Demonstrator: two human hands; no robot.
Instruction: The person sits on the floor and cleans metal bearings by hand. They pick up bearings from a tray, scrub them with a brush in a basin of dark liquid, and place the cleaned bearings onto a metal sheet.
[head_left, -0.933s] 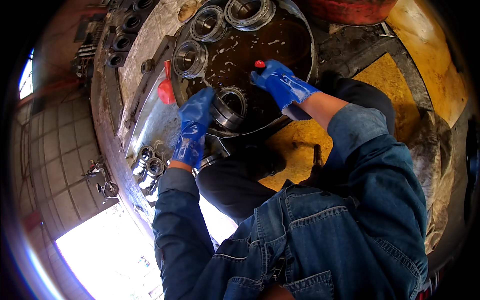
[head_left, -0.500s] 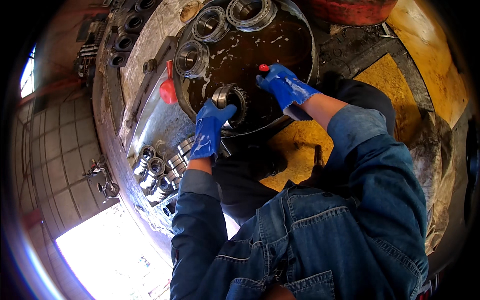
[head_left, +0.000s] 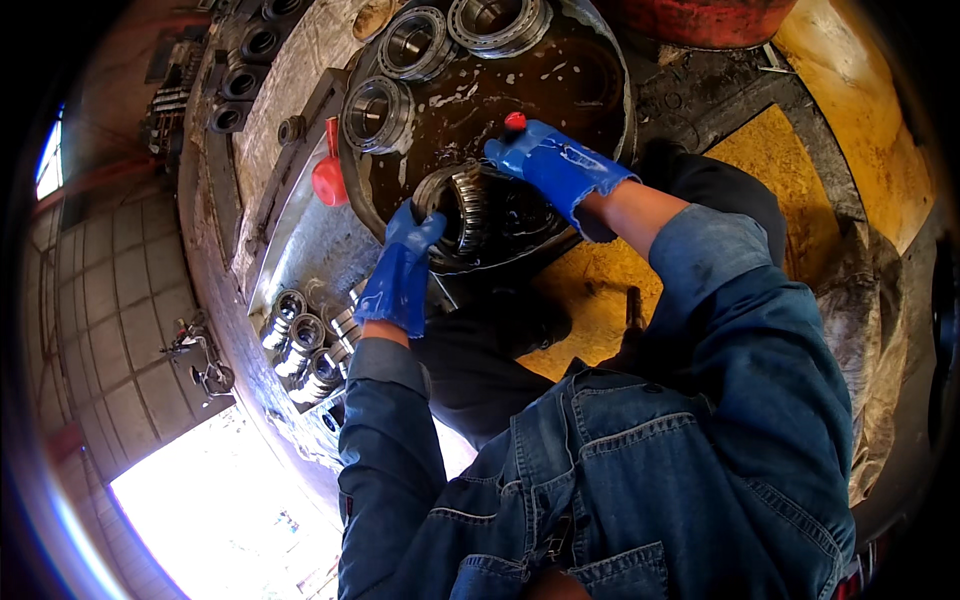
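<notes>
My left hand (head_left: 402,262), in a blue glove, grips the near-left rim of a large roller bearing (head_left: 468,208). The bearing is tilted in dark liquid at the near side of a round basin (head_left: 631,120), its row of rollers showing. To its upper right, over the liquid, my right hand (head_left: 550,168), gloved the same way, is closed around a red-ended tool (head_left: 515,121). Only the red end sticks out above the fingers; the rest of the tool is hidden by the glove.
Several large bearings (head_left: 378,114) sit along the basin's far-left side. Left of the basin lie a red bulb-shaped thing (head_left: 329,180) and smaller stacked bearings (head_left: 306,332). A red drum (head_left: 700,22) stands at the far right, with a yellow board (head_left: 770,160) on the floor nearer me.
The bearing has turned in my left hand, so its rollers now show on the right. My right hand has moved left and slightly away from me, closer to the bearing.
</notes>
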